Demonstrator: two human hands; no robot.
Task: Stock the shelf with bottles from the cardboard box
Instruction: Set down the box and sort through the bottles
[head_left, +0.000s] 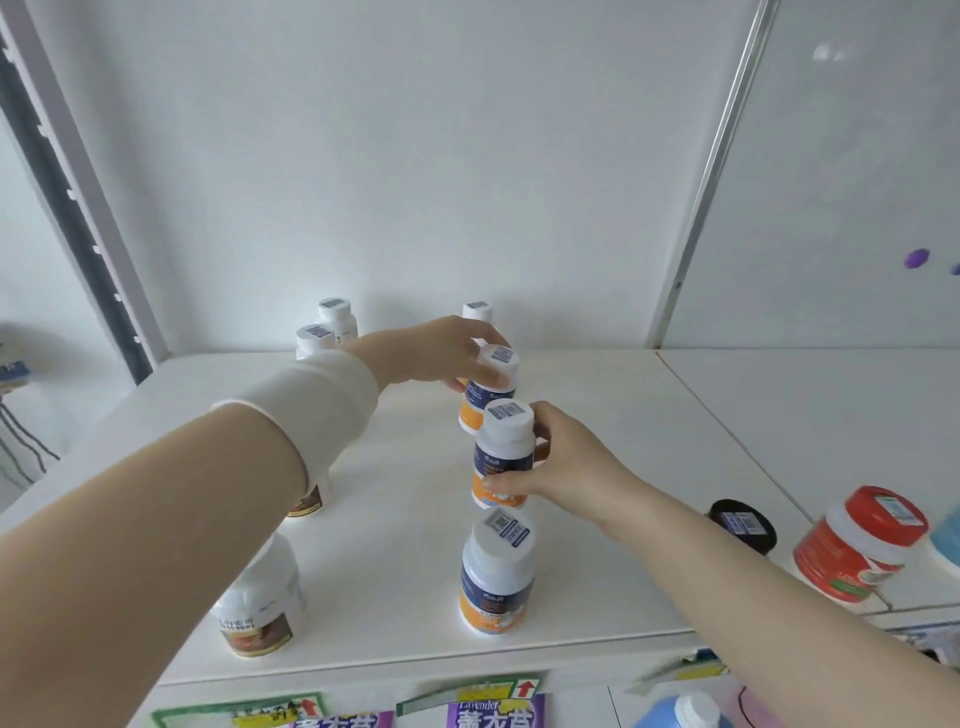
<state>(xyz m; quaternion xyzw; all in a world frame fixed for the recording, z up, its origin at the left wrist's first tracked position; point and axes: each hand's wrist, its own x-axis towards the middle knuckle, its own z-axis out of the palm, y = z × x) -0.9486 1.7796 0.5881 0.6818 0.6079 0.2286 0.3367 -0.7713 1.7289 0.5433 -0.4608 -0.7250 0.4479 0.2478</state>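
On the white shelf (597, 441) a row of white-capped bottles with blue and orange labels runs front to back. My left hand (441, 351) grips one such bottle (488, 389) by its cap and upper body, further back. Closer to me, my right hand (561, 467) holds a second bottle (504, 452) around its side. A third bottle of the same kind (496, 577) stands free near the shelf's front edge. One more white-capped bottle (477, 312) stands at the back wall. The cardboard box is out of sight.
Two white-capped bottles (327, 325) stand at the back left. White jars with brown labels (260, 608) stand at the front left under my left arm. A black-lidded jar (743, 525) and a red jar (857, 545) stand on the right. Price tags hang below the shelf edge.
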